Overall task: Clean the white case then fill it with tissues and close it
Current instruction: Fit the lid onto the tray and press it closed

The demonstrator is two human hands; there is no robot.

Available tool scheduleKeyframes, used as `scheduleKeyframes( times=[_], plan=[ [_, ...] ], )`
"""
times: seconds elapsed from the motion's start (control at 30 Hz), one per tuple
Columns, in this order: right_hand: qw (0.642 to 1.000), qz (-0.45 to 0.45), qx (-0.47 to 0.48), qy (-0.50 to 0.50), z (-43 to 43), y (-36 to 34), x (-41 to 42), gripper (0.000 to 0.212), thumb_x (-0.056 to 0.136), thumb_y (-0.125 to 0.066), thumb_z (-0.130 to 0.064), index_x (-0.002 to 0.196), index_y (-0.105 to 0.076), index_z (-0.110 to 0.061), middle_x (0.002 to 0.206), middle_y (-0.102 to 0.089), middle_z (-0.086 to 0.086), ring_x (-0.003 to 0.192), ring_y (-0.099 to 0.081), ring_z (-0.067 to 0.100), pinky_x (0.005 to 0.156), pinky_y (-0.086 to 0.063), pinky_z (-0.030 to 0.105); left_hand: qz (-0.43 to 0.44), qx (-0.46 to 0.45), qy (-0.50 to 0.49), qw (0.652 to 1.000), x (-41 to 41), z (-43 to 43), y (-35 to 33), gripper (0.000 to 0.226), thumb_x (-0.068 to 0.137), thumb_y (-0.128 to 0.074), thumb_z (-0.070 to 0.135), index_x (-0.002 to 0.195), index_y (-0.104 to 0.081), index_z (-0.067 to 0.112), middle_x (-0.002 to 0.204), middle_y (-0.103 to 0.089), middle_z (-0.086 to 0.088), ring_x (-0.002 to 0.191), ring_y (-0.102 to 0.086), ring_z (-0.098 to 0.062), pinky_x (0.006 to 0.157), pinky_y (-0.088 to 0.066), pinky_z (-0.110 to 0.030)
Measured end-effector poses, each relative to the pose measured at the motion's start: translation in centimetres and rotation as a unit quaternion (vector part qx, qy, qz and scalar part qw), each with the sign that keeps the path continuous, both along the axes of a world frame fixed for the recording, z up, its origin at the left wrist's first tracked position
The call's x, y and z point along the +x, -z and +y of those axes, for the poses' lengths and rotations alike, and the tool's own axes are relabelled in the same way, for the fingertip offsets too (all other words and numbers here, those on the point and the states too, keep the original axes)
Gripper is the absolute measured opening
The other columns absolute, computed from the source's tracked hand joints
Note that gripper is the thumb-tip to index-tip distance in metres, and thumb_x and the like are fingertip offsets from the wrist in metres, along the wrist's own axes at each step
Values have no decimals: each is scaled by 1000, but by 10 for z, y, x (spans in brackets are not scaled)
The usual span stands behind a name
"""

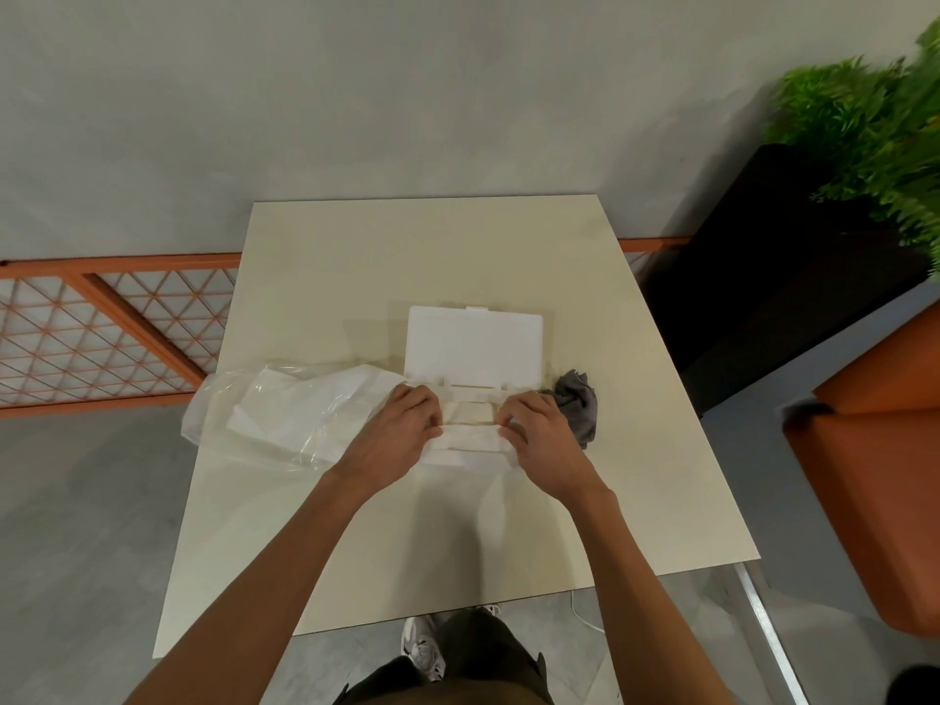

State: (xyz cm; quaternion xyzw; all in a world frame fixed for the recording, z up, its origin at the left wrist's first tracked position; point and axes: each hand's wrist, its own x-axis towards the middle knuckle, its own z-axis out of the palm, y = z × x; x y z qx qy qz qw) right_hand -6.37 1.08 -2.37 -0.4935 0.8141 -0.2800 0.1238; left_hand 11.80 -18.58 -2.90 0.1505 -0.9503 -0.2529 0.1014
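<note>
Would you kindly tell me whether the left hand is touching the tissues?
Touching. In the head view the left hand lies with curled fingers directly on the left end of the tissues, no gap.

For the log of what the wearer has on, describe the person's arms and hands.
The left arm and right arm are bare from the wrist to the frame's edge; no sleeve shows. The left hand and right hand are bare too: no gloves, and no watch, ring or wristband visible.
</note>
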Motion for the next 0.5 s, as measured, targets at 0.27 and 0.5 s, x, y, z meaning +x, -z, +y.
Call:
scheduleKeyframes(
  times=[0.27,0.5],
  plan=[
    [999,33,15,3,-10,-4,9,32,92,-79,-39,122,-75,-29,125,-67,-13,122,-45,12,108,-38,28,-12,11,-21,1000,-11,3,-3,30,93,-74,46,118,-72,31,121,-67,19,116,-49,-14,101,-47,-36],
    [999,23,49,-1,-15,-5,-6,24,91,-82,-30,113,-82,-21,118,-71,-5,122,-48,17,109,-39,31,-52,23,-37,998,-17,-4,-8,28,86,-82,43,109,-79,27,114,-70,18,113,-45,-14,100,-42,-35]
  ],
)
